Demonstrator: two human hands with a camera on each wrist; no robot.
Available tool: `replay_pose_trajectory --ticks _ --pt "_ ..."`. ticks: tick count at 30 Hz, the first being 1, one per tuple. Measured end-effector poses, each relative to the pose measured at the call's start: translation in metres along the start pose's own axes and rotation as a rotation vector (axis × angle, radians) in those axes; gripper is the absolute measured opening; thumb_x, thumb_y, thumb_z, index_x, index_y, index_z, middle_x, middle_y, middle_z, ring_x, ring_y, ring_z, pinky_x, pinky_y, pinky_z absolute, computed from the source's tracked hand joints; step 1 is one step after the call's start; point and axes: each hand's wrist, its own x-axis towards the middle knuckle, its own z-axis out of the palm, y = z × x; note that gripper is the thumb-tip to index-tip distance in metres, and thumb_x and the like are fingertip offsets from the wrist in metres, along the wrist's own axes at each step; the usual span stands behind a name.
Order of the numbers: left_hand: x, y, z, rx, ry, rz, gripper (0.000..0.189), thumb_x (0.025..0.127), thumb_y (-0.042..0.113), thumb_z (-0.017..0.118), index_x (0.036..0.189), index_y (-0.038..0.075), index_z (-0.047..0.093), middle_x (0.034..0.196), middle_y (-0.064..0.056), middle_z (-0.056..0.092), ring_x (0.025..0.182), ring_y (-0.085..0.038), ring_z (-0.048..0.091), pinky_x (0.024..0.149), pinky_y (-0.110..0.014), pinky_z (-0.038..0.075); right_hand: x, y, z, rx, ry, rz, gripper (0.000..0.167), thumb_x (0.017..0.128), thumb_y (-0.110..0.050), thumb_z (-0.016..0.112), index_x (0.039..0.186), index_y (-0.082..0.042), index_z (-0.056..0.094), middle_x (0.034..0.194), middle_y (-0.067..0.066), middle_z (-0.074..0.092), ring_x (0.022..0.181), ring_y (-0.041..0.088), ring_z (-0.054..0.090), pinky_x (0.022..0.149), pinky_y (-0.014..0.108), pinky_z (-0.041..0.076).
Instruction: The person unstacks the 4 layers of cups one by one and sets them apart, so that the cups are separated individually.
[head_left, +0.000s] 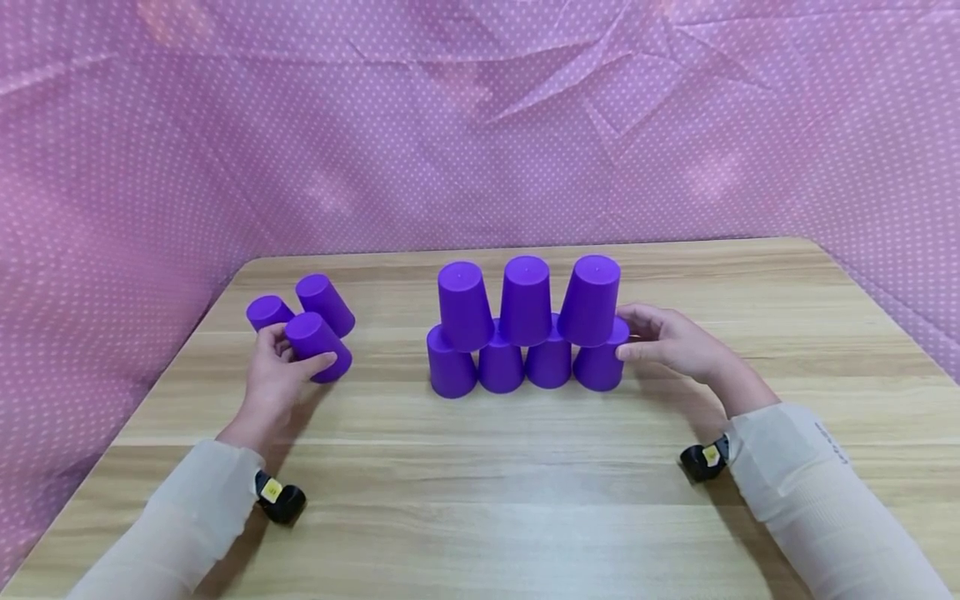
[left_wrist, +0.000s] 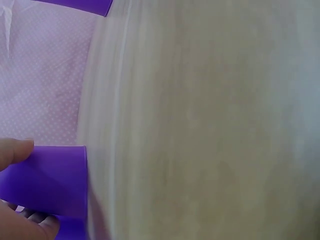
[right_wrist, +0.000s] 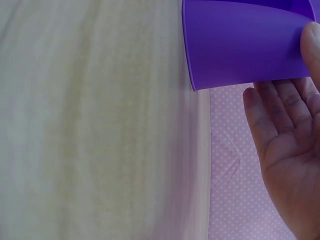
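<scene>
Left hand (head_left: 279,375) grasps loose cup (head_left: 318,346); right hand (head_left: 667,342), fingers relaxed, steadies pyramid (head_left: 525,329) (third tier unbuilt); next move calls for a gentle, centred placement.

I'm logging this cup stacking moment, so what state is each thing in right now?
Bottom row of four cups: upside down on the table, side by side.
Upper row of three cups: upside down, stacked on the bottom row.
Held cup: tilted, gripped by the left hand.
Two loose cups: tilted, behind the held cup.
Right hand: open, fingertips touching the bottom row's right end cup.
</scene>
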Motion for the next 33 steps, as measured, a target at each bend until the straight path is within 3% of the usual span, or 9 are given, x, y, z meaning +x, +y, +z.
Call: replay_pose_trajectory --ticks 5,10,14,18,24,30,33 --pt "0.001 0.006 -0.003 -0.034 0.033 0.077 0.068 0.081 0.007 0.069 0.134 0.009 0.026 0.144 -0.017 0.033 0.134 -0.028 0.034 0.111 -0.040 0.030 0.000 -0.001 0.001 0.011 -0.001 -0.011 0.050 0.086 -0.006 0.063 0.128 0.010 0.043 0.120 0.023 0.055 0.104 0.002 0.056 0.089 0.018 0.048" --pt "0.001 0.015 -0.003 -0.048 0.112 0.183 0.061 0.078 0.009 0.073 0.125 0.015 0.035 0.135 -0.008 0.039 0.132 -0.022 0.036 0.112 -0.030 0.030 0.001 -0.002 0.000 0.017 -0.005 -0.002 0.049 0.086 -0.005 0.062 0.128 0.009 0.043 0.122 0.026 0.053 0.104 0.001 0.056 0.089 0.018 0.047" --pt "-0.008 0.034 0.000 -0.054 0.166 0.288 0.064 0.079 0.007 0.071 0.131 0.010 0.034 0.142 -0.009 0.036 0.136 -0.018 0.030 0.114 -0.026 0.022 0.001 -0.003 0.000 0.015 -0.003 0.001 0.048 0.086 -0.005 0.062 0.128 0.009 0.043 0.122 0.027 0.053 0.104 0.001 0.055 0.089 0.018 0.047" --pt "-0.020 0.055 0.009 -0.104 0.154 0.403 0.064 0.080 0.005 0.070 0.133 0.006 0.034 0.141 -0.009 0.037 0.134 -0.016 0.031 0.114 -0.025 0.023 0.000 -0.003 0.000 0.010 0.002 0.006 0.049 0.086 -0.005 0.063 0.129 0.009 0.043 0.121 0.026 0.053 0.104 0.001 0.056 0.089 0.017 0.047" --pt "-0.037 0.077 0.025 -0.201 0.010 0.534 0.059 0.080 -0.001 0.067 0.130 0.003 0.037 0.133 -0.009 0.042 0.131 -0.020 0.037 0.113 -0.031 0.027 -0.002 -0.004 0.000 -0.003 0.003 0.006 0.049 0.087 -0.005 0.062 0.129 0.009 0.042 0.123 0.027 0.052 0.104 -0.001 0.055 0.090 0.016 0.046" --pt "-0.049 0.093 0.040 -0.244 -0.171 0.545 0.062 0.081 -0.004 0.064 0.134 -0.003 0.032 0.141 -0.015 0.037 0.135 -0.021 0.031 0.114 -0.032 0.024 -0.002 -0.005 0.000 -0.009 0.003 0.010 0.050 0.087 -0.006 0.062 0.130 0.010 0.042 0.124 0.028 0.052 0.104 -0.002 0.054 0.090 0.015 0.045" --pt "-0.052 0.098 0.047 -0.223 -0.241 0.536 0.064 0.082 -0.002 0.064 0.136 -0.003 0.031 0.143 -0.014 0.036 0.136 -0.020 0.030 0.115 -0.031 0.022 -0.001 -0.005 0.000 -0.006 0.002 0.012 0.050 0.086 -0.006 0.062 0.130 0.010 0.041 0.124 0.028 0.052 0.104 -0.002 0.054 0.090 0.015 0.045"
